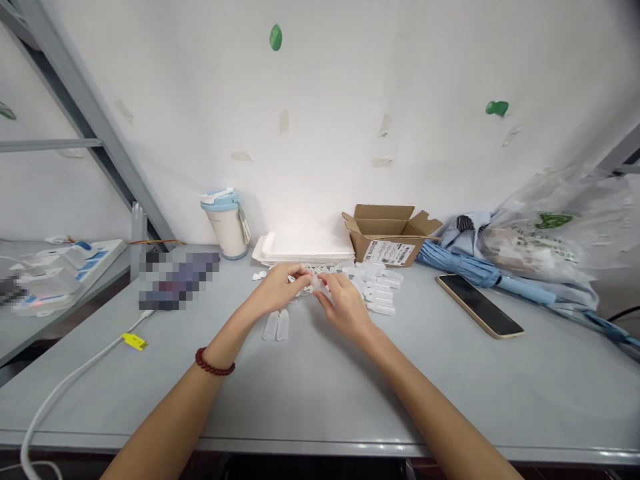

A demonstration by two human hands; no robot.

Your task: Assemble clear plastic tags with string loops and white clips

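A grey table (310, 400) stands against a white wall (330, 87) in the head view. Both forearms (177, 400) reach forward; the left hand (277, 288) (red bracelet (215, 362) at its wrist) nearly meets the right hand (346, 303). The right fingers pinch a clear plastic piece (318, 284) at their tips; the left fingers' grip, just beside it, I cannot tell.

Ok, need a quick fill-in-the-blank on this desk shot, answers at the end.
1. The dark red beaded bracelet is worn on the wrist of the ____ arm.
2. Lying side by side, just nearer the camera than the left hand, the translucent pieces number ____.
3. The gold-edged phone lies to the ____ of the right hand.
4. The tag on the white cable is coloured ____.

Missing words: left; two; right; yellow.
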